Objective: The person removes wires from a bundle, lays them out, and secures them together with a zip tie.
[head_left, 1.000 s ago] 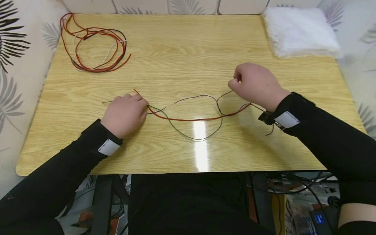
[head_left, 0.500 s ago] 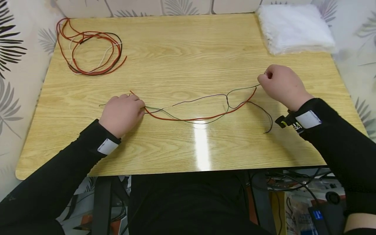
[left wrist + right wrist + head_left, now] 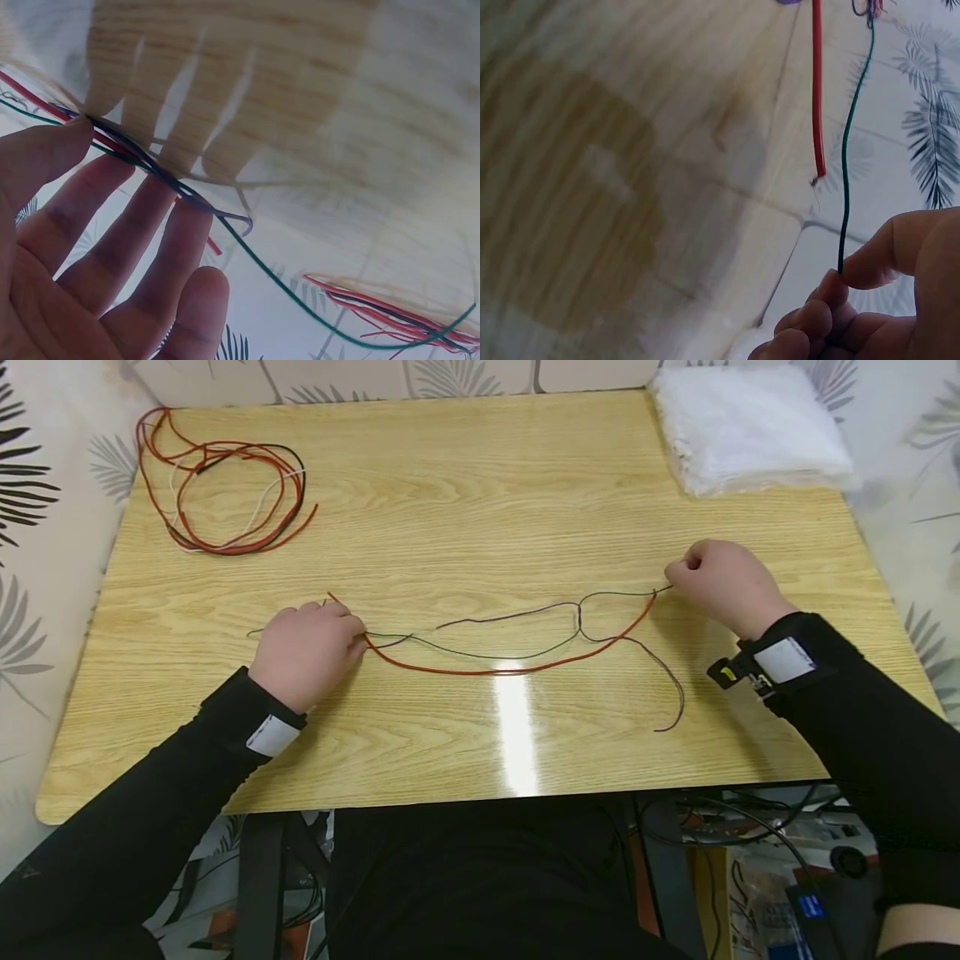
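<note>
Nearest the person, a dark purplish wire [image 3: 660, 681] trails its loose end toward the front edge of the wooden table [image 3: 480, 510], curling free and touching neither hand at that end. Just beyond it, the red wire [image 3: 517, 670] sags in a shallow arc between the two hands, and the green wire [image 3: 480, 653] runs beside it, crossing the purplish one at a small twist near the middle.

The left hand [image 3: 306, 647] rests on the table with its fingers pressed down over the left ends of all three wires; the left wrist view shows the fingertips [image 3: 112, 199] fairly straight and side by side, with the strands trapped beneath them against the wood. The right hand [image 3: 723, 583] has its fingers curled, thumb and forefinger pinching the tip of the green wire [image 3: 845, 161]; the red wire's [image 3: 817, 90] cut end lies just beside it, untouched.

These strands look thin, very light and limp, with slick insulation. I judge that they would slide through a loose grip and tangle easily, so a firm fingertip pinch close to an end, as with the green one, seems the surest hold; tugging hard could tighten the twist.

Farther back, a loose coil of red, black and white wires [image 3: 225, 485] lies at the left far corner, and a stack of white fluffy cloth [image 3: 750, 427] at the right far corner.
</note>
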Motion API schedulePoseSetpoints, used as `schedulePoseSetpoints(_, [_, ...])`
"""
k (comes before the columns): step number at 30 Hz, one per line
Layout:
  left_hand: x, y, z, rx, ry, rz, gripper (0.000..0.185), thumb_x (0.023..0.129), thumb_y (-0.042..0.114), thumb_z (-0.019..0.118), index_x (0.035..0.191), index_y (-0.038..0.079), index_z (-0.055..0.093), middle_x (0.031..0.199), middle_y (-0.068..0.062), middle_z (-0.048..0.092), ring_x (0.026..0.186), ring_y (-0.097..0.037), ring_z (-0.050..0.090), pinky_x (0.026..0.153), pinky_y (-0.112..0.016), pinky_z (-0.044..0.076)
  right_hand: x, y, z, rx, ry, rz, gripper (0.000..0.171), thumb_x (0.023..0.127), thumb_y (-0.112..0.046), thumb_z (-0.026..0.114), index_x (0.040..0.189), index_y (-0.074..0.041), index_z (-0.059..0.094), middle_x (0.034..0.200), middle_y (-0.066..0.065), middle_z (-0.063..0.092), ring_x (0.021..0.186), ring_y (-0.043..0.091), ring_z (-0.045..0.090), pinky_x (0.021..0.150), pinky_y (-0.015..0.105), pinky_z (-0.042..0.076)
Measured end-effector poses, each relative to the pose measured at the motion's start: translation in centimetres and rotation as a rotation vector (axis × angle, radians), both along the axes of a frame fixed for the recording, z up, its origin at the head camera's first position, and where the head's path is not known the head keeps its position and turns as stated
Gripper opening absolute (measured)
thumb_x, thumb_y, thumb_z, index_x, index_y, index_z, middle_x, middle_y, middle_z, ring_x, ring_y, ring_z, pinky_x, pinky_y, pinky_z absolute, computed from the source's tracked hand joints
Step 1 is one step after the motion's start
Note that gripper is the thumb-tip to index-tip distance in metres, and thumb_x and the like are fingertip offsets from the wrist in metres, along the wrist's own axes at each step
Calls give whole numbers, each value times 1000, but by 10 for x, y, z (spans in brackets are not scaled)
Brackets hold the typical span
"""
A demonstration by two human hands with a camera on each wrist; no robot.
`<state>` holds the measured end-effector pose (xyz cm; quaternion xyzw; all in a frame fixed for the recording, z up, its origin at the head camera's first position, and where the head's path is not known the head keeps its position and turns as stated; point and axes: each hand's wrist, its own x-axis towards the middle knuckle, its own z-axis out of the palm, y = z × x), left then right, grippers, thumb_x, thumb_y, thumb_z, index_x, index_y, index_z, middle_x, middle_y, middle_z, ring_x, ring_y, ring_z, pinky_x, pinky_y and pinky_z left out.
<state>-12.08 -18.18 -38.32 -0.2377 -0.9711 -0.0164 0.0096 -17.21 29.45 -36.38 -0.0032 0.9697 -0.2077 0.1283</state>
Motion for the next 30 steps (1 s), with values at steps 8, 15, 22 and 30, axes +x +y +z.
schedulePoseSetpoints(8, [2, 1, -3, 8, 7, 19, 14, 94, 18, 67, 98, 7, 74, 96, -12, 70, 82, -35, 65, 67, -49, 51, 1, -26, 3, 40, 58, 31, 38, 98, -32, 44, 113, 0, 61, 98, 17, 58, 78, 32, 52, 64, 41, 38])
schedulePoseSetpoints(15, [3, 0, -1, 17, 0, 21, 16, 94, 20, 65, 99, 6, 72, 97, -13, 69, 84, -35, 64, 67, -49, 50, 33, -64, 10, 47, 307, 278, 25, 98, -18, 50, 101, -1, 68, 92, 14, 61, 77, 29, 53, 69, 42, 42])
schedulePoseSetpoints(22, [1, 0, 0, 17, 4, 27, 15, 94, 20, 66, 97, 6, 72, 95, -13, 68, 83, -35, 63, 66, -49, 50, 40, -98, -3, 91, 185, 425, 25, 98, -24, 55, 103, -5, 71, 89, 7, 64, 77, 24, 56, 72, 39, 46])
schedulePoseSetpoints(30, [1, 2, -2, 20, 1, 33, 14, 93, 20, 67, 95, 7, 72, 92, -12, 68, 80, -33, 62, 65, -48, 49, 27, -121, -19, 102, 45, 420, 25, 98, -34, 60, 99, -11, 69, 85, 3, 64, 68, 19, 55, 64, 34, 45])
